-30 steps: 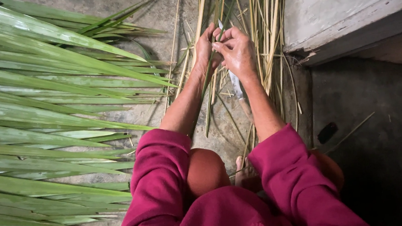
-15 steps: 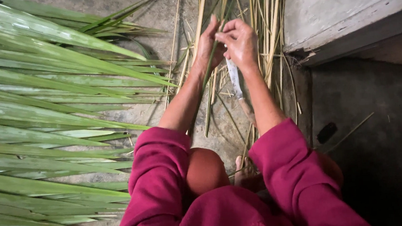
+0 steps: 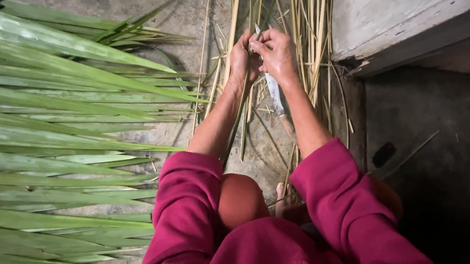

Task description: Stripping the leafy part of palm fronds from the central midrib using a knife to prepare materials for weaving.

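Observation:
Both my hands meet over a pile of thin pale leaf ribs (image 3: pixel 307 25) on the ground. My left hand (image 3: pixel 239 56) pinches a narrow green palm leaflet (image 3: pixel 242 100) that runs down past my forearm. My right hand (image 3: pixel 277 53) grips the same leaflet at its top and also holds a knife (image 3: pixel 274 94), whose grey blade points back toward my body. The fingertips of the two hands touch. Magenta sleeves cover both my arms to mid-forearm.
A large green palm frond (image 3: pixel 51 135) fills the left half of the view. A grey concrete step (image 3: pixel 404 12) rises at the upper right, with a dark floor (image 3: pixel 444 160) below it. My knees and a bare foot (image 3: pixel 285 200) are below the hands.
The hands rose slightly away from me half a second ago, then came back to about where they were; the grip on leaflet and knife has stayed the same.

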